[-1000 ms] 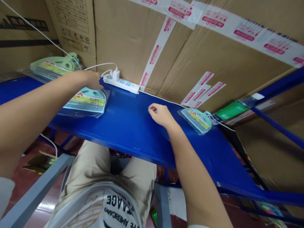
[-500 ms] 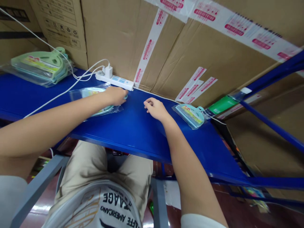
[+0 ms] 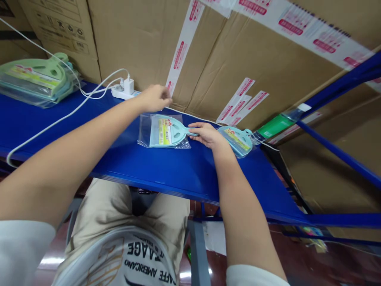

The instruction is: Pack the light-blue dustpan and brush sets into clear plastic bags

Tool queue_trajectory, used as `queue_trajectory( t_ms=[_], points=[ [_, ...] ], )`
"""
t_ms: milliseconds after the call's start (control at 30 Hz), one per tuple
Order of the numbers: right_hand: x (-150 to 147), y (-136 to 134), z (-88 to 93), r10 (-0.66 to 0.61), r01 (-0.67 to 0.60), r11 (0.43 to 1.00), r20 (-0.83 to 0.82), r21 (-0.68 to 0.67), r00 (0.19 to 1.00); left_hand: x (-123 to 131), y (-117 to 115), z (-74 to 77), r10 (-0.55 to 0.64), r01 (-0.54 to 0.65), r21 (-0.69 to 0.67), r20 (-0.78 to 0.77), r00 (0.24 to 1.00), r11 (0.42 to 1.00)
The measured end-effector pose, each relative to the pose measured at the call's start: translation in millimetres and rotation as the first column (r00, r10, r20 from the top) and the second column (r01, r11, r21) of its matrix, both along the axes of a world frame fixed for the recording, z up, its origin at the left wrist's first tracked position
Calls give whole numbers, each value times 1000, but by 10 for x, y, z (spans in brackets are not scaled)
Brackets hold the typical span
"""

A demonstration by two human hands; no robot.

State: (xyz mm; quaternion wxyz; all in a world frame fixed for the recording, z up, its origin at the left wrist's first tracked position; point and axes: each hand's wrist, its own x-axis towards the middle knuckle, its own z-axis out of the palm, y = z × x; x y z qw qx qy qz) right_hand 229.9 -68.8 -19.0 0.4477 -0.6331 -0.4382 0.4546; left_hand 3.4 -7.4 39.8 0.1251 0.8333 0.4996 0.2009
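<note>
A small light-blue dustpan (image 3: 175, 133) in a clear plastic bag with a yellow label lies across the blue shelf in front of me. My right hand (image 3: 205, 134) is closed around its handle, thumb on top. Behind the dustpan, my left hand (image 3: 155, 98) is raised close to the cardboard, somewhat blurred. Its fingers are loosely bent, with a gap to the thumb and nothing visible between them. Just beyond my right wrist rests a second bagged light-blue dustpan (image 3: 238, 140), partly covered by that hand.
Bagged green and blue dustpans (image 3: 35, 81) are stacked at the far left. A white power strip (image 3: 119, 93) with a charger and looping white cable (image 3: 71, 115) sits at the back. A green-labelled bottle (image 3: 278, 125) leans at the right beside the blue frame (image 3: 336, 153). Cardboard (image 3: 133, 39) walls the back.
The bagged dustpan has moved right, from under my left hand to my right hand, which now grips its handle. My left hand has let go and moved up toward the cardboard.
</note>
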Motion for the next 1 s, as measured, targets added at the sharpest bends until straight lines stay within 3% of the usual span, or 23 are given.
queue_trajectory(
  t_ms=[67, 133, 233, 400, 533, 667, 833, 1000],
  points=[
    [10, 26, 2, -72, 75, 995, -45, 67, 996, -220, 80, -56, 114, -113, -28, 31, 993, 993],
    [66, 59, 12, -155, 168, 974, -94, 153, 983, -327, 112, -138, 103, -102, -119, 4, 995, 988],
    [182, 106, 30, -253, 278, 918, -123, 283, 960, -298, 103, -240, 23, -18, -251, 15, 1000, 968],
    [217, 141, 33, -292, 301, 835, -94, 461, 952, -176, 82, -316, 27, 15, -397, 101, 995, 918],
    [150, 118, 50, -337, 357, 802, -131, 479, 932, -196, 106, -349, 55, 3, -415, 126, 990, 910],
    [107, 76, 95, -307, 318, 809, -106, 493, 946, -216, 133, -375, 37, 26, -416, 142, 989, 909],
    [60, 36, 136, -328, 355, 796, -144, 490, 934, -198, 127, -388, 5, 57, -410, 150, 989, 910],
    [56, 39, 100, -265, 318, 829, -176, 460, 948, -165, 122, -398, 62, 53, -466, 226, 972, 883]
  ],
)
